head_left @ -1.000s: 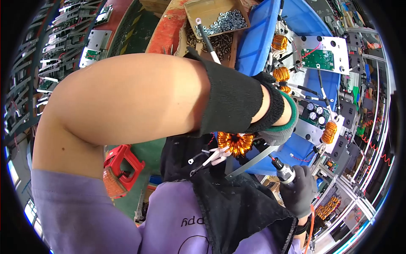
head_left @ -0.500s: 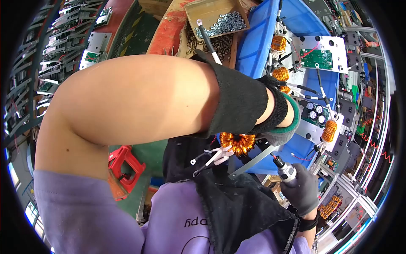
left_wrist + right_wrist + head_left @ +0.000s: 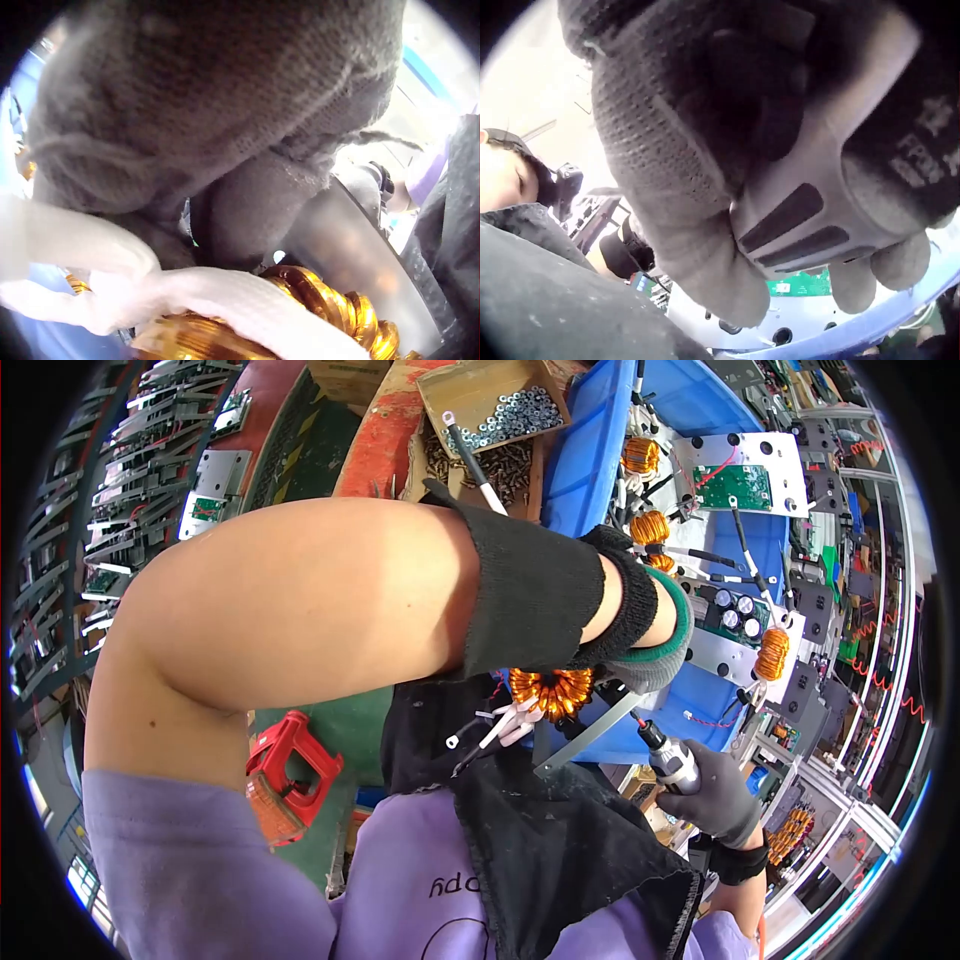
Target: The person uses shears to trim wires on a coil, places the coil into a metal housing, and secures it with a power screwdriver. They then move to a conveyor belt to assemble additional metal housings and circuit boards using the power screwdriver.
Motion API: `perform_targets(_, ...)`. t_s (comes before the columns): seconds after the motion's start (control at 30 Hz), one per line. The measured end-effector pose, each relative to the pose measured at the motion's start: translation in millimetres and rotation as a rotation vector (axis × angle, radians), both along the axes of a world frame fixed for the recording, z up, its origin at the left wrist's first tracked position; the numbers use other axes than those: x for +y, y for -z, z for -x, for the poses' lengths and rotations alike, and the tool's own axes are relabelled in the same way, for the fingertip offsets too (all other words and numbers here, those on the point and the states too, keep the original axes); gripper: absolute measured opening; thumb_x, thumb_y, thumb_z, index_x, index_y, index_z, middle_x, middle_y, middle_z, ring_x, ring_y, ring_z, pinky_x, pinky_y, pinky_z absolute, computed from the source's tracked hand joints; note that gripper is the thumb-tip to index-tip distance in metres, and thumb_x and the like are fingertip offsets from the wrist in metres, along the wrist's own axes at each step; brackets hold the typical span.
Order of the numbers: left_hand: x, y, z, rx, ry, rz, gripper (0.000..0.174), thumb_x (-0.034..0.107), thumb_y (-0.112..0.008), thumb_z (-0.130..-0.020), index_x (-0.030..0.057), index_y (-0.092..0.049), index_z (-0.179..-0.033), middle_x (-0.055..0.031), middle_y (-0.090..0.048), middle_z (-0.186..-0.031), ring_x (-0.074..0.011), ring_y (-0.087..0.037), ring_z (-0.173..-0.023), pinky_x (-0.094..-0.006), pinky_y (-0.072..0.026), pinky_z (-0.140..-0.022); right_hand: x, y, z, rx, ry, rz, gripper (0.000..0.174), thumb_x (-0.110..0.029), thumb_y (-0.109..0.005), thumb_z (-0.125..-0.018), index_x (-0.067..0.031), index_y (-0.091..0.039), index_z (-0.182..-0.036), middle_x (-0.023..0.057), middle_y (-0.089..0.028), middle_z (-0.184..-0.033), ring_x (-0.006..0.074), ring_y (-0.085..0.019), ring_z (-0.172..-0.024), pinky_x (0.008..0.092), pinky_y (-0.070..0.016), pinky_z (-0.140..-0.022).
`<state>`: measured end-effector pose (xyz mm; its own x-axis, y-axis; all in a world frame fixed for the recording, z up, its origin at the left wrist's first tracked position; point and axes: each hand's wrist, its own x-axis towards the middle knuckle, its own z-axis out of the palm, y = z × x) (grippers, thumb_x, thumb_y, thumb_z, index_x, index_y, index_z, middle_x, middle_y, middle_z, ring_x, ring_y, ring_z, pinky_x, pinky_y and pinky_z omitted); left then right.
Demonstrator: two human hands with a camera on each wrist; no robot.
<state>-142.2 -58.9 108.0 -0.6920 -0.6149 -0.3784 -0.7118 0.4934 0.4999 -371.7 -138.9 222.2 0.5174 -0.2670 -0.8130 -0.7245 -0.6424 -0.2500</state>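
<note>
Right hand [image 3: 718, 800], clamped on the power screwdriver [image 3: 674, 768] at four o'clock from the central copper-coloured toroidal coil [image 3: 565, 695], has swung outward at the wrist, suggesting re-angling; left hand [image 3: 645, 672], towards three o'clock, hold indeterminable.

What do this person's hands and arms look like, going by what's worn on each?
The left hand wears a grey knit glove with green cuff edging, then a fuzzy black wristband, a wide black knit forearm sleeve and a short purple cloth sleeve. The right hand wears a dark grey glove, then a black wristband.
</note>
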Motion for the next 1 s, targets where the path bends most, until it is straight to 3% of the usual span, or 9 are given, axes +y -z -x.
perform_targets(0.07,-0.6,1.1,-0.3,0.02,-0.044,-0.034,0.024,0.017,-0.071,-0.082,0.0043,-0.075,-0.102,-0.0127,-0.072,-0.1,-0.0302,-0.069,-0.083,-0.0438,-0.0554,-0.07,10.2,2.7,6.4,-0.018,-0.038,0.123,0.04,-0.019,-0.077,-0.066,-0.0062,-0.065,-0.102,0.0149,-0.067,-0.077,0.034,-0.067,-0.072,0.0406,-0.0512,-0.066)
perform_targets(0.13,2.1,-1.2,-0.8,0.06,-0.124,-0.073,0.023,0.016,-0.071,-0.082,0.0044,-0.075,-0.101,-0.0137,-0.072,-0.098,-0.0307,-0.068,-0.081,-0.0439,-0.0549,-0.07,17.6,3.8,9.7,-0.261,-0.297,0.496,0.04,-0.017,-0.075,-0.066,-0.0085,-0.064,-0.104,0.0121,-0.066,-0.079,0.0325,-0.066,-0.073,0.0424,-0.0487,-0.068)
perform_targets(0.17,1.4,1.6,-0.2,0.051,-0.081,-0.047,0.022,0.016,-0.071,-0.082,0.0041,-0.075,-0.1,-0.0138,-0.072,-0.097,-0.0306,-0.068,-0.08,-0.0437,-0.0548,-0.069,20.8,-1.5,6.2,-0.266,-0.325,0.523,0.042,-0.016,-0.075,-0.065,-0.0101,-0.064,-0.106,0.0098,-0.064,-0.081,0.0319,-0.064,-0.074,0.0434,-0.0466,-0.068)
perform_targets(0.3,0.7,-4.4,0.8,0.048,-0.047,0.004,0.021,0.015,-0.071,-0.082,0.0027,-0.076,-0.098,-0.0139,-0.073,-0.096,-0.0303,-0.069,-0.081,-0.0439,-0.0546,-0.068,19.5,-5.4,-0.8,-0.29,-0.4,0.564,0.041,-0.017,-0.075,-0.066,-0.0094,-0.064,-0.104,0.0092,-0.064,-0.083,0.0331,-0.064,-0.074,0.0434,-0.0477,-0.069)
perform_targets(0.37,1.7,-32.4,-7.5,0.017,0.035,0.031,0.021,0.016,-0.071,-0.083,0.0018,-0.075,-0.098,-0.0142,-0.073,-0.096,-0.0304,-0.069,-0.081,-0.0443,-0.0547,-0.068,19.8,-3.3,-0.8,-0.285,-0.316,0.475,0.04,-0.017,-0.076,-0.066,-0.0087,-0.065,-0.103,0.0096,-0.064,-0.083,0.0331,-0.064,-0.076,0.0433,-0.0484,-0.07)
perform_targets(0.47,0.9,-31.4,-5.5,-0.015,0.108,0.061,0.024,0.016,-0.071,-0.083,0.0007,-0.074,-0.101,-0.0145,-0.073,-0.097,-0.0304,-0.069,-0.083,-0.0455,-0.0549,-0.069,19.3,5.9,5.3,-0.28,-0.247,0.419,0.039,-0.017,-0.076,-0.066,-0.0084,-0.065,-0.102,0.0103,-0.064,-0.085,0.0331,-0.065,-0.078,0.0432,-0.0491,-0.071)
perform_targets(0.57,7.2,-13.1,-0.8,-0.042,-0.136,-0.039,0.025,0.017,-0.071,-0.083,0.0011,-0.074,-0.102,-0.0144,-0.072,-0.098,-0.0294,-0.069,-0.083,-0.0459,-0.055,-0.069,21.8,14.4,11.3,-0.346,-0.297,0.484,0.042,-0.015,-0.074,-0.065,-0.0078,-0.063,-0.104,0.0103,-0.064,-0.085,0.0327,-0.064,-0.08,0.043,-0.0476,-0.07)
perform_targets(0.73,1.0,0.5,0.0,0.001,-0.079,-0.007,0.032,0.021,-0.072,-0.083,0.004,-0.071,-0.11,-0.0113,-0.069,-0.107,-0.0272,-0.067,-0.09,-0.0449,-0.0534,-0.075,27.1,7.3,10.2,-0.318,-0.445,0.651,0.049,-0.012,-0.069,-0.063,-0.006,-0.06,-0.111,0.0099,-0.062,-0.085,0.0311,-0.061,-0.083,0.0421,-0.045,-0.074)
perform_targets(1.0,-1.9,-11.0,-2.3,-0.062,-0.028,-0.002,0.043,0.026,-0.071,-0.085,0.008,-0.063,-0.123,-0.0068,-0.062,-0.122,-0.0234,-0.063,-0.102,-0.0432,-0.0501,-0.086,27.3,10.5,10.2,-0.297,-0.432,0.655,0.05,-0.011,-0.066,-0.063,-0.0067,-0.059,-0.112,0.0107,-0.061,-0.088,0.0316,-0.06,-0.084,0.0422,-0.0442,-0.075)
